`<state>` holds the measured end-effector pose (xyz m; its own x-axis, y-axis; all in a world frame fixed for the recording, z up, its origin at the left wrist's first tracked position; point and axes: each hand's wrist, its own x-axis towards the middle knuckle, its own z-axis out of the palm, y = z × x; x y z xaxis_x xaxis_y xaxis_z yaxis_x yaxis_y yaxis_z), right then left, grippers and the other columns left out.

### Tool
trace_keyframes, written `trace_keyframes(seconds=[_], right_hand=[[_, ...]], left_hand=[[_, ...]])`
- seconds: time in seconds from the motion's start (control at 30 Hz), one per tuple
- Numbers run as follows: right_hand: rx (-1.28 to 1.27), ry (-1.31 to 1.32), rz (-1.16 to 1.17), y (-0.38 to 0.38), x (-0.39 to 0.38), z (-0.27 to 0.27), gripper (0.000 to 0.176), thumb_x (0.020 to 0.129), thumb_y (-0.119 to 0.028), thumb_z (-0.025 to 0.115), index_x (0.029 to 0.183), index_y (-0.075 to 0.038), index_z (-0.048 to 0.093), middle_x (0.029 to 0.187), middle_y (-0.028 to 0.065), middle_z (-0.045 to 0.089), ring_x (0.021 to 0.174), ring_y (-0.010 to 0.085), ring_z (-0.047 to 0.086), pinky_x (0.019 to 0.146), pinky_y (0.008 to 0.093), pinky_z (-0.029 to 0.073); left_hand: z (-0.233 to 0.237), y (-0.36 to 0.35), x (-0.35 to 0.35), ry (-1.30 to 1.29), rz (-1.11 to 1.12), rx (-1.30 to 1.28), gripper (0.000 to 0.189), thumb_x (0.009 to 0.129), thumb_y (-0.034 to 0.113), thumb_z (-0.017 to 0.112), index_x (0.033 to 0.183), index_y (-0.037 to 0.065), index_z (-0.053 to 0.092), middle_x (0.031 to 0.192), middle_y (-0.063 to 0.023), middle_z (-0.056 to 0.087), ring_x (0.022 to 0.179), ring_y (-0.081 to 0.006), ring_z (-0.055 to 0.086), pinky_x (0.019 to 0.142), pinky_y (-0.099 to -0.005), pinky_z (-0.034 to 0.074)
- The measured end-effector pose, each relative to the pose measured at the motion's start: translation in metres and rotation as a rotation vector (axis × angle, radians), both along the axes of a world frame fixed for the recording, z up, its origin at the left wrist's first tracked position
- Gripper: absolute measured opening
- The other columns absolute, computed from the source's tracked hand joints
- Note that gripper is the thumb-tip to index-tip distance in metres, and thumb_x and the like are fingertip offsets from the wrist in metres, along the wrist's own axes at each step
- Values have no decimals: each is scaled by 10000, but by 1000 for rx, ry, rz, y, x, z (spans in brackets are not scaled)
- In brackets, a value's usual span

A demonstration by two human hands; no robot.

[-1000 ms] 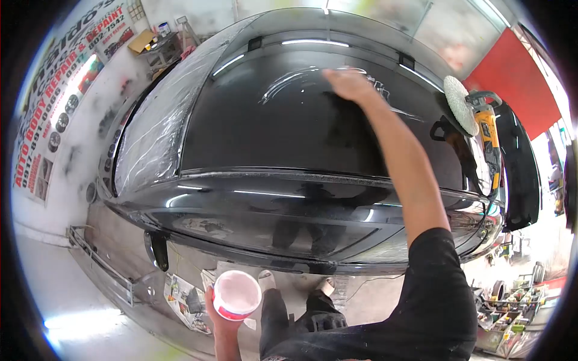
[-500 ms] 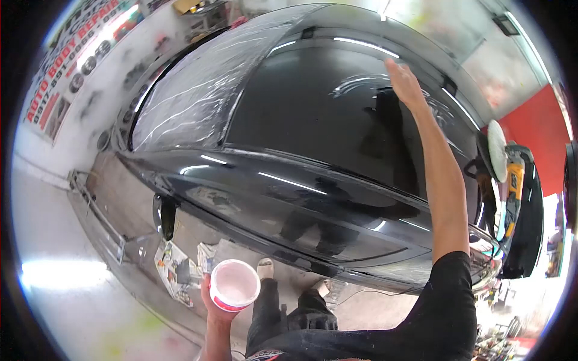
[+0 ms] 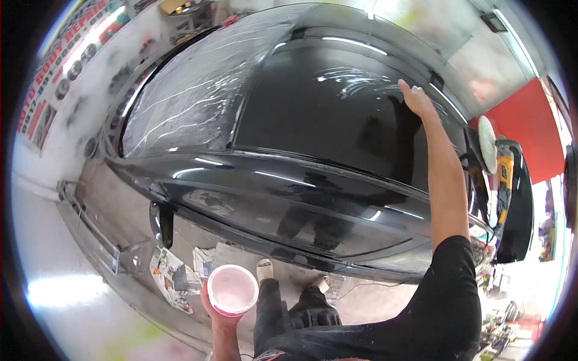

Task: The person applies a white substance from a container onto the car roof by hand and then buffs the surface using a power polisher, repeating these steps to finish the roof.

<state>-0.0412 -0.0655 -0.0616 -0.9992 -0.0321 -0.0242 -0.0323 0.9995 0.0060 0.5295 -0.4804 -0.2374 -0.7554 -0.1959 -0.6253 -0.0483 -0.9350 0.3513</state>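
My left hand (image 3: 218, 310) grips a round white tub (image 3: 233, 290) of pale pinkish paste beside my legs. My right hand (image 3: 417, 99) is stretched out over the black hood (image 3: 313, 114) of a car, with white paste on its fingers. The fingers look partly spread; whether they touch the paint is unclear. White smears (image 3: 355, 79) streak the glossy surface to the left of that hand. Clear plastic film (image 3: 186, 90) covers the glass panel at the left.
A yellow and black polisher (image 3: 503, 180) with a white pad (image 3: 487, 144) stands at the right end of the car. A side mirror (image 3: 162, 224) sticks out at lower left, near newspapers (image 3: 173, 280) on the floor. A cable crosses the floor.
My right hand has moved slightly toward the right and down, and more white smears show on the black surface. The view has shifted a little; the tub remains in my left hand.
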Motion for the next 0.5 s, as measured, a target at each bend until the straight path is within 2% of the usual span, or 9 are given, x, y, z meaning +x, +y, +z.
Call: trace_keyframes(seconds=[0.07,0.13,0.17,0.23,0.27,0.33,0.37,0.4,0.5], right_hand=[[-47,35,176,28,40,-11,799,1051,-616,326,1451,46,524,1533,238,491,1467,369,416,1244,454,261],[-238,101,407,37,112,-15,765,1055,-596,373,1415,55,549,1489,253,530,1440,369,452,1220,457,310],[-258,122,239,60,128,-7,806,1030,-634,410,1384,77,551,1431,278,564,1397,416,483,1171,504,370],[-108,188,-193,124,140,-10,835,1010,-653,440,1387,86,533,1417,292,561,1361,458,498,1139,529,394],[-34,214,-387,151,144,-15,851,1000,-662,455,1389,91,523,1409,298,559,1342,478,506,1123,542,406],[-107,69,-122,141,184,-14,885,988,-686,460,1375,109,501,1439,326,506,1327,503,503,1102,571,412],[-115,176,18,144,203,-23,870,993,-677,460,1367,107,501,1435,330,506,1334,501,496,1102,572,413],[-128,275,152,152,224,-32,854,999,-668,460,1359,105,502,1431,334,505,1341,498,490,1102,572,414],[-70,130,-323,228,223,-11,822,1010,-639,464,1344,112,503,1434,325,493,1348,479,488,1104,554,422]], left_hand=[[-11,-3,-1,4,-11,-38,783,940,720,435,1408,97,513,1273,-194,637,1010,-465,682,622,-636,623],[-14,6,-2,40,-114,-488,786,938,726,445,1414,104,512,1259,-199,644,1007,-491,676,587,-631,618],[-27,4,2,67,-183,-717,783,941,721,447,1422,108,508,1261,-200,644,1003,-497,675,582,-627,619],[-21,13,-14,177,-284,-795,780,942,713,456,1442,117,495,1264,-204,642,1001,-505,675,577,-615,624],[-12,18,-17,221,-309,-640,781,942,710,465,1454,121,487,1267,-206,641,1002,-507,674,578,-607,627],[11,34,-32,297,-332,-343,785,941,703,482,1478,131,469,1271,-210,639,1004,-512,674,578,-590,634],[11,47,-36,357,-322,-240,779,948,699,474,1474,124,470,1263,-220,641,1015,-510,674,591,-600,637],[11,58,-35,339,-334,-309,780,951,699,469,1475,122,466,1260,-224,641,1021,-509,674,595,-603,638],[10,89,-41,345,-366,-629,787,960,701,444,1474,105,456,1254,-236,639,1020,-511,679,600,-608,642]])
